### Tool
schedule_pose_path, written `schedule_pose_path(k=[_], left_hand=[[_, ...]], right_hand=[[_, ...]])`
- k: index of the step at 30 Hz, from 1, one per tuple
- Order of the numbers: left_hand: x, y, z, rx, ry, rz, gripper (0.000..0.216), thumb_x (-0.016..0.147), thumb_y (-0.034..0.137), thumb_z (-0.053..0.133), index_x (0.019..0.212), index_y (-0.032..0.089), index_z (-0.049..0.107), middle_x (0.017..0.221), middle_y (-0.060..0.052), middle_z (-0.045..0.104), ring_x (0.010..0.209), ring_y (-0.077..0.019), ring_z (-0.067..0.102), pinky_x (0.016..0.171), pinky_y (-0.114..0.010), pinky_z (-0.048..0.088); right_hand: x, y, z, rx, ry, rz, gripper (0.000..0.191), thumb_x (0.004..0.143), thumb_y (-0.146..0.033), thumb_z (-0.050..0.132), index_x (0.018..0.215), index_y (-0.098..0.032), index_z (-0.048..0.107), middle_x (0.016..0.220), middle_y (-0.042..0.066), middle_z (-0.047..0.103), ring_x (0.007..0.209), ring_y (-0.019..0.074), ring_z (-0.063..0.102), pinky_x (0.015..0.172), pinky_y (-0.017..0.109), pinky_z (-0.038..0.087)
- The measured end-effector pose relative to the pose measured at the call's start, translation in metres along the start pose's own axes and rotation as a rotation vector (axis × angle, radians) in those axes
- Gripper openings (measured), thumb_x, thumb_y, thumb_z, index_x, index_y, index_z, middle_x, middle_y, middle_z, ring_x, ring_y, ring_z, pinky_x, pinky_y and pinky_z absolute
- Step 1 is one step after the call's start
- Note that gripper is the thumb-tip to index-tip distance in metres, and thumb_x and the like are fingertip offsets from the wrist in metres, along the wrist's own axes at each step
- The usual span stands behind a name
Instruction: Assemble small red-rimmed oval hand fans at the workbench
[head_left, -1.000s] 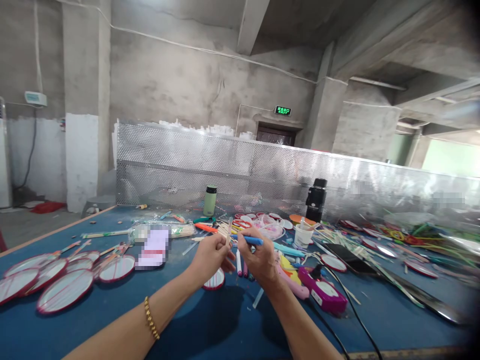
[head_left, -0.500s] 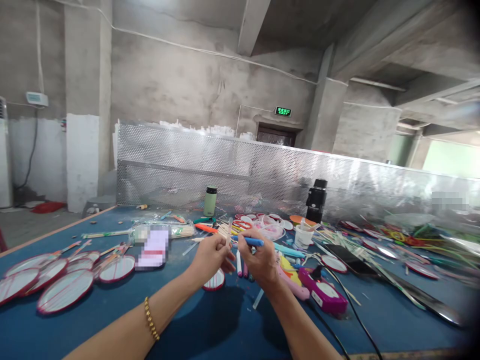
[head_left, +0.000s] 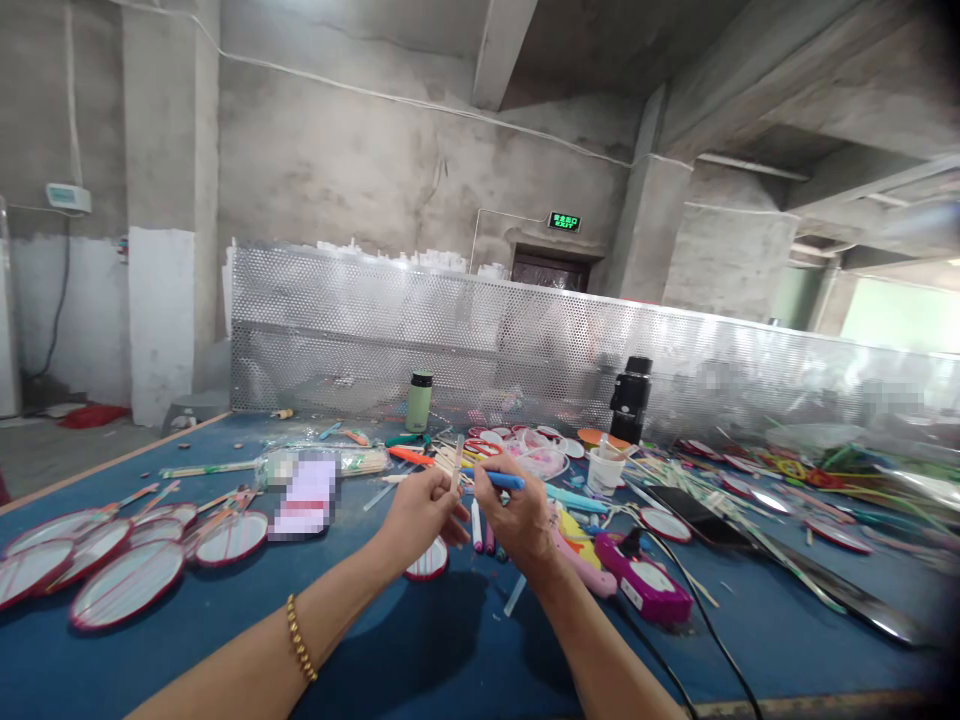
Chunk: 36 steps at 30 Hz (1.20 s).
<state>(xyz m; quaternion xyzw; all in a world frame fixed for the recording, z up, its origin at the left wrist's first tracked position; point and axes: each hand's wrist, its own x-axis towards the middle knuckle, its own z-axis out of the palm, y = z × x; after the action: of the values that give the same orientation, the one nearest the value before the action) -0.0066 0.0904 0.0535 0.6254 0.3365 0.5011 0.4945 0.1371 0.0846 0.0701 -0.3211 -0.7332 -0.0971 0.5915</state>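
Observation:
My left hand (head_left: 426, 508) pinches a thin pale flat stick (head_left: 458, 458), which points upward. Just under that hand shows part of a round white disc with a red rim (head_left: 429, 562); whether it joins the stick I cannot tell. In my right hand (head_left: 517, 510) is a blue marker pen (head_left: 508, 481), gripped as if for writing, its tip toward the stick. The tip itself is too small to make out. Between and below the hands lie several capped markers (head_left: 477, 528) and a translucent glue stick (head_left: 514, 596).
Several red-rimmed discs (head_left: 129, 583) lie at left, near a phone (head_left: 306, 500). A green bottle (head_left: 419, 402), a black flask (head_left: 631, 400) and a white cup (head_left: 604, 471) stand behind. At right are a pink glue gun (head_left: 589, 568), a purple power strip (head_left: 646, 580) and cables.
The view has shifted very slightly. Both hands keep the same grip, with the stick and the blue marker pen almost unmoved.

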Motion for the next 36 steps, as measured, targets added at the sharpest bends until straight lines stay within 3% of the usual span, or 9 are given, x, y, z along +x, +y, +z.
schedule_pose_path(k=[36], left_hand=[[0.0017, -0.0034, 0.0007, 0.022, -0.005, -0.002, 0.008, 0.078, 0.022, 0.055, 0.075, 0.017, 0.051, 0.064, -0.003, 0.069, 0.046, -0.0181, 0.068, 0.041, -0.024, 0.05]], right_hand=[[0.0002, 0.003, -0.0001, -0.019, 0.022, 0.018, 0.015, 0.087, -0.025, 0.052, 0.076, -0.018, 0.061, 0.063, -0.001, 0.058, 0.053, 0.0105, 0.049, 0.053, 0.023, 0.042]])
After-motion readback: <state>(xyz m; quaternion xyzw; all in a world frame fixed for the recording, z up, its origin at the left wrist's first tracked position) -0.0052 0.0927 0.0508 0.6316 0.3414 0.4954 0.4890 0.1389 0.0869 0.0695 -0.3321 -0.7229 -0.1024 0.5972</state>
